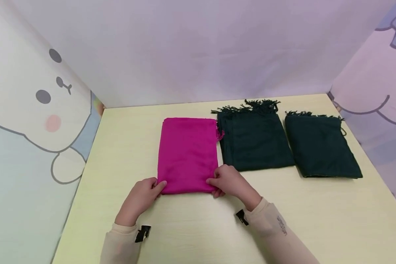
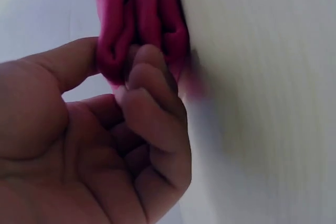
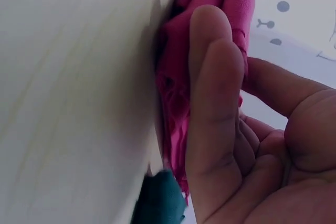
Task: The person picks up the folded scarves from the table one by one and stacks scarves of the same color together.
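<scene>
Magenta cloth [image 1: 188, 154], folded, 1: on pale yellow wood-grain bench [image 1: 125, 143], left of 2 folded, fringed dark green cloths [image 1: 257, 141]. Near corners pinched, 1 by left hand [image 1: 140, 200], 1 by right hand [image 1: 232, 182]. Behind bench, lightly creased lilac-white backdrop [image 1: 198, 55]; at sides, 2 cartoon-printed panels [image 1: 26, 165].

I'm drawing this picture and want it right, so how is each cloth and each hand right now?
Pink cloth: folded, fringe showing at its right edge
Middle dark green cloth: folded, fringe along far edge
Rightmost dark green cloth: folded, fringe along far edge
Left hand: pinches pink's near left corner
Right hand: pinches pink's near right corner
</scene>
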Demonstrator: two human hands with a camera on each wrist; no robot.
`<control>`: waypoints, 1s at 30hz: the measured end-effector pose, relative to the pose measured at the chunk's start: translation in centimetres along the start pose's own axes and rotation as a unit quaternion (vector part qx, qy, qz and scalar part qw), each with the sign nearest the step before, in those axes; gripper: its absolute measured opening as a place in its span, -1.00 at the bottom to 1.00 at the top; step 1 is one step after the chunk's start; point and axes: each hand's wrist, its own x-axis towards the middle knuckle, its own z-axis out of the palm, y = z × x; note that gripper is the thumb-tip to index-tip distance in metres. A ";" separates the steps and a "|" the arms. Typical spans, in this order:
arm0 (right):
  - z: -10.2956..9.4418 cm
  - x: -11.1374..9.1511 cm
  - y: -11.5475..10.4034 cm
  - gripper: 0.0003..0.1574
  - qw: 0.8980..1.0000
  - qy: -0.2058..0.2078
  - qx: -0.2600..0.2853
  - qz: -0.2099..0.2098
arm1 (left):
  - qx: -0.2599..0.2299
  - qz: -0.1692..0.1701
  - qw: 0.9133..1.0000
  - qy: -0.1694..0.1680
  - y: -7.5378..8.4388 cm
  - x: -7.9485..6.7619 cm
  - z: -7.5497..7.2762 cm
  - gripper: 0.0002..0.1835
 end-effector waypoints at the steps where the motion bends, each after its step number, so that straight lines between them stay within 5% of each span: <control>1: -0.3 -0.2 0.2 -0.63 1.000 0.002 0.004 -0.001 | 0.003 -0.002 1.000 0.009 0.1 0.0 0.0 -0.50; 6: -3.1 -1.9 2.1 -0.63 0.998 0.041 0.038 0.008 | -0.037 0.012 0.996 0.084 2.0 -0.5 0.2 -0.44; 10: -6.6 -3.9 4.3 -0.53 0.994 0.097 0.042 0.006 | -0.127 0.098 0.982 0.103 5.6 -0.5 1.3 -0.58; 13: -9.2 -5.4 5.9 -0.44 0.989 0.143 0.039 -0.007 | -0.216 0.155 0.964 0.026 9.2 -0.2 2.9 -0.74; 15: -10.5 -6.3 6.9 -0.39 0.984 0.176 0.026 -0.008 | -0.311 0.162 0.934 -0.075 11.5 0.1 4.2 -0.79; 17: -11.5 -7.2 7.8 -0.35 0.977 0.214 -0.005 0.008 | -0.375 0.133 0.905 -0.154 13.6 0.3 5.6 -0.77; 19: -12.3 -7.8 8.6 -0.31 0.967 0.250 -0.045 0.032 | -0.415 0.102 0.883 -0.194 15.2 0.4 7.0 -0.66; 23: -13.3 -8.4 9.9 -0.28 0.946 0.297 -0.108 0.066 | -0.454 0.048 0.876 -0.157 17.2 0.7 9.5 -0.41; 27: -13.9 -8.3 10.7 -0.21 0.942 0.299 -0.128 0.080 | -0.536 -0.023 0.837 -0.108 18.3 1.1 10.6 -0.19; 30: -14.4 -8.1 10.9 -0.15 0.944 0.283 -0.134 0.101 | -0.567 -0.047 0.817 -0.093 18.7 1.4 10.8 -0.14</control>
